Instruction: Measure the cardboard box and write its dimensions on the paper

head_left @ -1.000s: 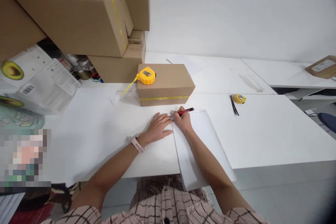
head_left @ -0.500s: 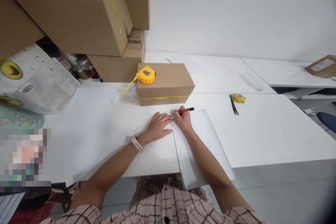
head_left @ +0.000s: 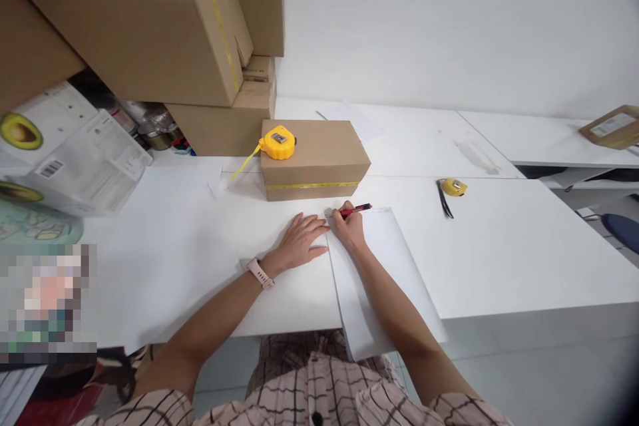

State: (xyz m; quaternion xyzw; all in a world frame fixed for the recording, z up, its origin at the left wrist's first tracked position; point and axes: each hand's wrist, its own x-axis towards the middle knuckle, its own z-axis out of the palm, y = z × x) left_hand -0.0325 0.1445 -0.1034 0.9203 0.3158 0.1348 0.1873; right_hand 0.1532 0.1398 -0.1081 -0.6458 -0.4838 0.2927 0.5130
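My right hand is closed round a red pen, its tip at the top left corner of a white sheet that hangs over the table's near edge. My left hand lies flat with fingers spread on the table beside the sheet's left edge, a pink watch on its wrist. Just beyond both hands stands a small brown box with a yellow tape measure on top; its yellow tape runs round the box front.
Large cardboard boxes are stacked at the back left, with printed white boxes in front of them. A second yellow tape measure lies on the white table to the right. Another cardboard parcel sits far right.
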